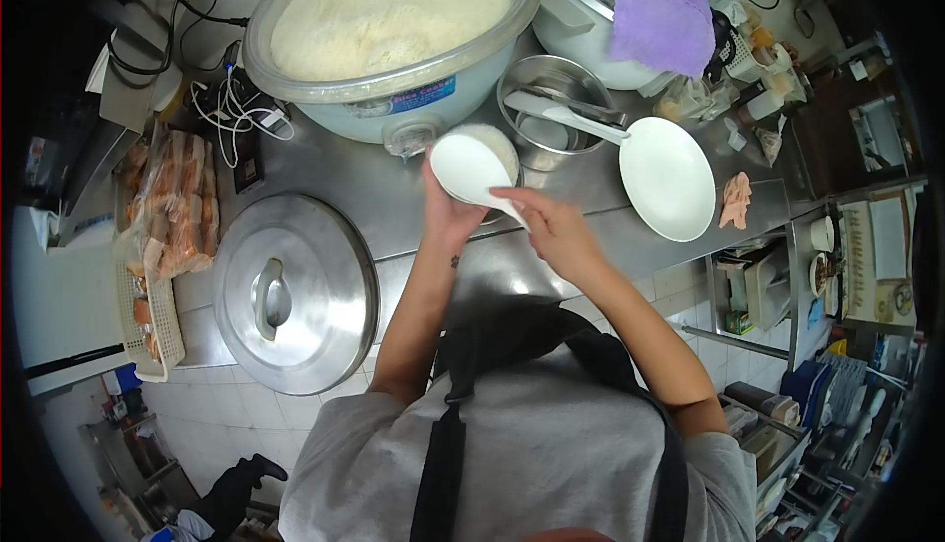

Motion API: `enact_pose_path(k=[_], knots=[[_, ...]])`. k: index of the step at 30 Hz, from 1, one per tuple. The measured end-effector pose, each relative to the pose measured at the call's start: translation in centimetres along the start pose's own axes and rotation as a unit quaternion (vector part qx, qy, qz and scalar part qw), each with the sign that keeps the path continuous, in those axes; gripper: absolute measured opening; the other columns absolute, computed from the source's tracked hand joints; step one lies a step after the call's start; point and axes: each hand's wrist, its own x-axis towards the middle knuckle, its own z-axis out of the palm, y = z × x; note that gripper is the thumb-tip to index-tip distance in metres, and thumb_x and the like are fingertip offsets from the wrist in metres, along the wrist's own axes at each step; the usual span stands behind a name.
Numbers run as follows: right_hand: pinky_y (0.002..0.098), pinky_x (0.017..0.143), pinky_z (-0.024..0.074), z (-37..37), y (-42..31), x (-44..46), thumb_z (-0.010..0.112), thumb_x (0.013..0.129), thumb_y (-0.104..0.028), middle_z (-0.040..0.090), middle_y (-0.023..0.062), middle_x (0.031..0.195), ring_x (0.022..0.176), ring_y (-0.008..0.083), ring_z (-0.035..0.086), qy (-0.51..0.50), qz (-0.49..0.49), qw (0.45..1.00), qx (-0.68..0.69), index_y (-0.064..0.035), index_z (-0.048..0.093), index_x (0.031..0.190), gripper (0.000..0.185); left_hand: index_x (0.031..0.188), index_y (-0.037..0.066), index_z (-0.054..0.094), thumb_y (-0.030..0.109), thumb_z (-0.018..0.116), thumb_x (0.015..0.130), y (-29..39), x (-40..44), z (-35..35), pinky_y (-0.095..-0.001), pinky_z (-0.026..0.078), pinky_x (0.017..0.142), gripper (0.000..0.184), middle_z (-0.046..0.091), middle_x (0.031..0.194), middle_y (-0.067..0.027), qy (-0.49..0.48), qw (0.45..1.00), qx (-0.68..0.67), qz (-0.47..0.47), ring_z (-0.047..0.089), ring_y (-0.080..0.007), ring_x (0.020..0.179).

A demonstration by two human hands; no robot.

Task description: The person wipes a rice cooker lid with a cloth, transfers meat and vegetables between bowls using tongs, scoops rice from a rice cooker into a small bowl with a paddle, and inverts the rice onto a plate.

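My right hand (pixel 559 234) is closed around the handle of a white rice paddle (pixel 470 166). The paddle's broad head lies over a small bowl of rice (pixel 500 148) and hides much of it. Wrapped around the near left side of that bowl is my left hand (pixel 451 209), its fingers partly hidden. Just beyond them stands a large rice cooker (pixel 423 114), uncovered and heaped with white rice (pixel 394 10). A white oval plate (pixel 667 180) sits to the right of my right hand.
A steel pot (pixel 512 74) holds another white paddle (pixel 561 114) and a dark-handled utensil. Behind it, a purple cloth (pixel 658 10) drapes a second cooker. A big metal lid (pixel 320 296) lies left, near bagged bread (pixel 177 207) and white cables (pixel 234 114). A crumpled pink cloth (pixel 735 200) lies right.
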Motion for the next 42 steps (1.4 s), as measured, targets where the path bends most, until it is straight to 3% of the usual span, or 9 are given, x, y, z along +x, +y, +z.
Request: enact_pose_path(k=[7,14,19,24,31,33,37,40,42], knots=[[0.0227,0.049,0.0368,0.0,-1.1,-1.0,0.045,0.103,-0.017,0.044,-0.001,0.057,0.05,0.0072,0.039,-0.036,0.087,0.984,0.15,-0.02,0.066,0.124,0.03,0.135,0.017,0.052,0.07,0.043,0.089,0.1,-0.9,0.1,-0.0486,0.043,0.101,0.071,0.057,0.133,-0.009,-0.011,0.999,0.016,-0.026,0.054,-0.0295,0.121],[0.0212,0.04,0.0317,-1.6,1.0,-1.2,0.044,0.105,-0.027,0.041,-0.0045,0.06,0.046,0.0055,0.036,0.002,0.039,0.99,0.138,-0.0237,0.056,0.137,0.035,0.141,0.017,0.046,0.073,0.05,0.084,-1.0,-1.0,1.4,-0.0546,0.038,0.106,0.08,0.048,0.143,-0.0099,-0.044,0.996,0.007,-0.071,0.046,-0.0314,0.13],[0.0213,0.038,0.0294,-8.9,0.7,-7.1,0.043,0.104,-0.042,0.037,-0.0046,0.056,0.041,0.0052,0.03,0.204,0.08,0.93,0.295,-0.0262,0.028,0.154,0.055,0.148,0.015,0.036,0.072,0.048,0.086,-6.0,0.0,4.8,-0.0594,0.028,0.114,0.085,0.036,0.152,-0.0154,-0.172,0.969,-0.031,-0.173,0.034,-0.0426,0.138],[0.0199,0.036,0.0238,-16.6,7.4,-13.8,0.039,0.105,-0.042,0.032,-0.0072,0.053,0.04,0.0028,0.029,0.315,0.044,0.856,0.407,-0.0097,0.042,0.145,0.051,0.149,0.015,0.035,0.071,0.05,0.085,-14.4,2.7,8.9,-0.0583,0.028,0.114,0.087,0.036,0.15,-0.0195,-0.179,0.934,-0.056,-0.303,0.035,-0.0486,0.136],[0.0209,0.037,0.026,-21.9,17.0,-22.2,0.051,0.1,-0.04,0.034,-0.0052,0.054,0.04,0.0045,0.03,0.366,0.153,0.833,0.386,-0.0056,0.049,0.137,0.05,0.151,0.022,0.034,0.055,0.062,0.086,-23.6,12.0,12.0,-0.0485,0.041,0.105,0.077,0.047,0.143,-0.0093,-0.147,0.934,0.274,-0.177,0.048,-0.0279,0.13],[0.0218,0.037,0.0273,-23.7,20.3,-24.2,0.056,0.098,-0.038,0.036,-0.0038,0.054,0.04,0.0056,0.032,0.358,0.178,0.823,0.403,-0.0045,0.053,0.13,0.046,0.15,0.026,0.038,0.047,0.072,0.081,-25.2,15.0,12.1,-0.042,0.044,0.103,0.079,0.052,0.137,-0.011,-0.149,0.895,0.411,-0.089,0.053,-0.0271,0.125],[0.022,0.037,0.0272,-27.5,26.6,-26.5,0.059,0.097,-0.036,0.038,-0.003,0.055,0.04,0.0064,0.033,0.319,0.203,0.811,0.446,-0.0058,0.056,0.119,0.038,0.131,0.027,0.063,0.041,0.085,0.066,-28.0,16.7,13.0,-0.0393,0.047,0.098,0.071,0.055,0.131,-0.0126,-0.188,0.647,0.711,0.203,0.055,-0.0296,0.118],[0.0221,0.039,0.0275,-30.1,28.7,-25.3,0.059,0.097,-0.035,0.037,-0.0034,0.056,0.041,0.0067,0.033,0.268,0.227,0.828,0.438,-0.0073,0.056,0.111,0.031,0.133,0.032,0.061,0.034,0.085,0.063,-30.5,15.6,14.1,-0.039,0.048,0.096,0.073,0.055,0.131,-0.0126,-0.143,0.423,0.835,0.322,0.055,-0.0277,0.116],[0.0221,0.04,0.0279,-31.6,28.7,-23.6,0.059,0.097,-0.034,0.037,-0.0034,0.056,0.042,0.0067,0.034,0.223,0.227,0.846,0.428,-0.0074,0.057,0.111,0.031,0.127,0.039,0.064,0.033,0.085,0.057,-32.2,14.9,14.3,-0.0423,0.049,0.096,0.073,0.052,0.135,-0.0127,-0.138,0.36,0.86,0.333,0.051,-0.034,0.118]])
